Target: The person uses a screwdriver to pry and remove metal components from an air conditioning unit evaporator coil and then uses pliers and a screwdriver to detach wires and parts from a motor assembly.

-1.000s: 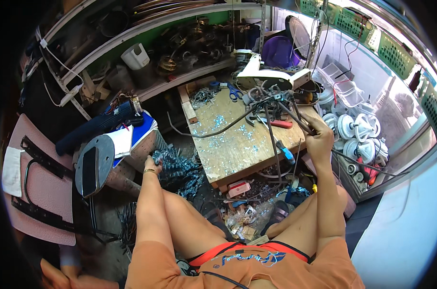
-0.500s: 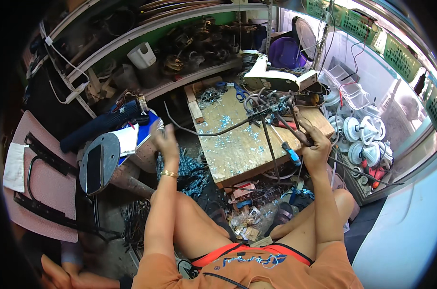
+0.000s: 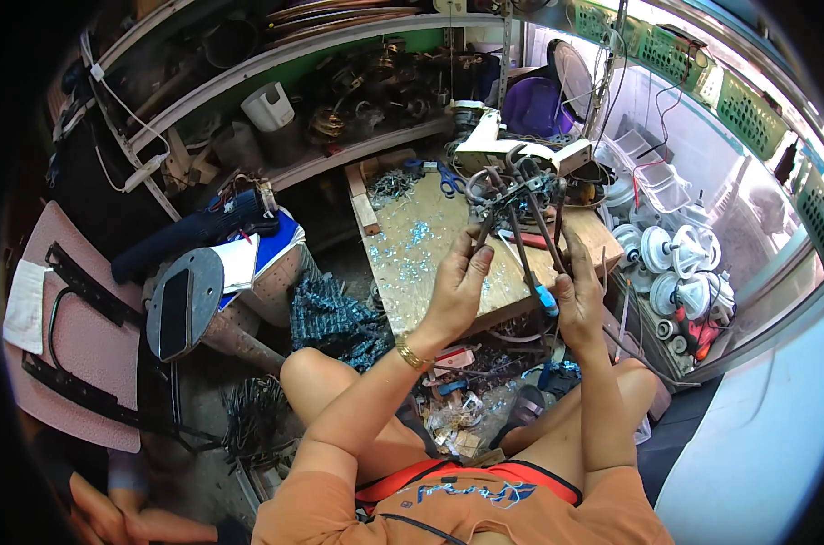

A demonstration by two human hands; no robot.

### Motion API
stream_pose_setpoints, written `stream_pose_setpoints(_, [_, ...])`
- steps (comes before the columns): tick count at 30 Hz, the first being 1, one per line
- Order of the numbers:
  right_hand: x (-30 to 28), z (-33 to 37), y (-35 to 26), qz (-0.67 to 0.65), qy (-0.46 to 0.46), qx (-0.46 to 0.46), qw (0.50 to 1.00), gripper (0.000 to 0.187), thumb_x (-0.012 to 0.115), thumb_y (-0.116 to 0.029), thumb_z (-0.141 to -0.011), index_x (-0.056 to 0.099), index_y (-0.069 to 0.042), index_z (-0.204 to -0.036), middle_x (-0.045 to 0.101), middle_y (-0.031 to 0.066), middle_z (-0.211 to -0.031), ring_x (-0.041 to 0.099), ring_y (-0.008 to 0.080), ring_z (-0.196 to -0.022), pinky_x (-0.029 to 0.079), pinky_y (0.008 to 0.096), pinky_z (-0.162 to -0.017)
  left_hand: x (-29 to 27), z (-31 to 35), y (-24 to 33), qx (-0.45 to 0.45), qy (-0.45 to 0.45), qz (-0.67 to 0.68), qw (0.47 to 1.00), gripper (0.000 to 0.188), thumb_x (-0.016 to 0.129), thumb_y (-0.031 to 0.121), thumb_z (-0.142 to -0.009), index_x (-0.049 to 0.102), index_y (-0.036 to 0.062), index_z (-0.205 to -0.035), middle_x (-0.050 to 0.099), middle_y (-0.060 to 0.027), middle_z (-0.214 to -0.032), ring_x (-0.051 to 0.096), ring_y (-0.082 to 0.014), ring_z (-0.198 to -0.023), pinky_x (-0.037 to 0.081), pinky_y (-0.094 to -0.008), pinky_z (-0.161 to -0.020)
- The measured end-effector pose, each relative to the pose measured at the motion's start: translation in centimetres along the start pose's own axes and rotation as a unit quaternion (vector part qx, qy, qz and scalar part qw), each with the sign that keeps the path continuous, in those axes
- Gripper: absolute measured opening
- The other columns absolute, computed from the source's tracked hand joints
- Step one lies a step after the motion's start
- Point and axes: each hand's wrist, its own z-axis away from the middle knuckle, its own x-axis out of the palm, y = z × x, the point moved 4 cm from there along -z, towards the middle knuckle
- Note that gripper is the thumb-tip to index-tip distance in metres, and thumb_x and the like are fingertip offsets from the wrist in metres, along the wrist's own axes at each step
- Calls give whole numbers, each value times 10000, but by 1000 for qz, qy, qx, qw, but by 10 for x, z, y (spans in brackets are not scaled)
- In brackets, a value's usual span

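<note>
Over the wooden work board, I hold up a cluster of dark bent metal rods (image 3: 513, 195), with long thin ends hanging towards me. My left hand (image 3: 457, 286) is closed, fingers wrapped around the cluster's near left side. On its right side, my right hand (image 3: 580, 300) closes around a dark rod, fingers pointing up. Between my hands shows a screwdriver (image 3: 545, 300) with a blue handle. A red-handled tool (image 3: 537, 242) lies partly hidden behind the rods. The metal where my fingers close is mostly covered.
Shiny blue chips litter the low wooden board (image 3: 412, 295). Blue scissors (image 3: 450, 182) lie at its back. White plastic fan-like parts (image 3: 671, 259) crowd the right. At left, a phone (image 3: 177, 313) rests on a metal disc beside a pink chair (image 3: 67, 327). Another person's arm (image 3: 103, 513) shows lower left.
My left hand has swung right, from open air beside the board onto the rods. The cluster has turned; the long rod that stuck out left now points elsewhere. My right hand has lowered slightly.
</note>
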Motion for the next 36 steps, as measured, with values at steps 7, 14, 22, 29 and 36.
stream_pose_setpoints(7, [5, -11, 2, -76, -34, -19, 996, 402, 555, -250, -1044, 610, -126, -1422, 588, 100, -1097, 620, 252, -947, 504, 349, -834, 34, 0, 3, -87, 4, 202, 975, 498, 539, 283, -1090, 361, 136, -1532, 453, 81, -777, 365, -13, -579, 288, -182, -494])
stream_pose_setpoints(14, [47, -13, 5, -156, -15, -51, 986, 348, 572, -142, -1021, 641, -82, -1356, 545, 139, -1224, 584, 265, -1025, 478, 339, -940, 38, -4, -3, -78, 90, 228, 966, 309, 582, 320, -1070, 554, 138, -1318, 599, 57, -884, 497, -18, -671, 364, -187, -532])
stream_pose_setpoints(22, [-7, -20, 4, -67, 43, 16, 997, 112, 647, -100, -994, 706, -4, -987, 629, 57, -754, 563, 161, -619, 455, 288, -604, -15, -3, -3, -32, 78, 86, 993, 254, 628, 290, -1049, 598, 52, -1134, 511, 76, -705, 366, -3, -517, 283, -184, -453])
stream_pose_setpoints(29, [-8, -12, -15, -57, -59, -19, 996, 233, 750, -69, -896, 750, -18, -1124, 706, 127, -849, 660, 225, -731, 503, 309, -669, -20, 13, -13, -47, 117, 108, 986, 248, 585, 312, -1072, 574, 65, -1070, 427, 86, -645, 323, -5, -501, 247, -196, -433])
stream_pose_setpoints(36, [-1, 45, -24, -90, -32, 34, 995, 274, 682, -134, -987, 720, -9, -1228, 762, 150, -960, 705, 162, -784, 523, 286, -722, -6, 42, -10, -2, 127, 71, 989, 286, 614, 226, -1052, 606, -5, -1220, 585, 29, -911, 470, -43, -763, 376, -214, -656])
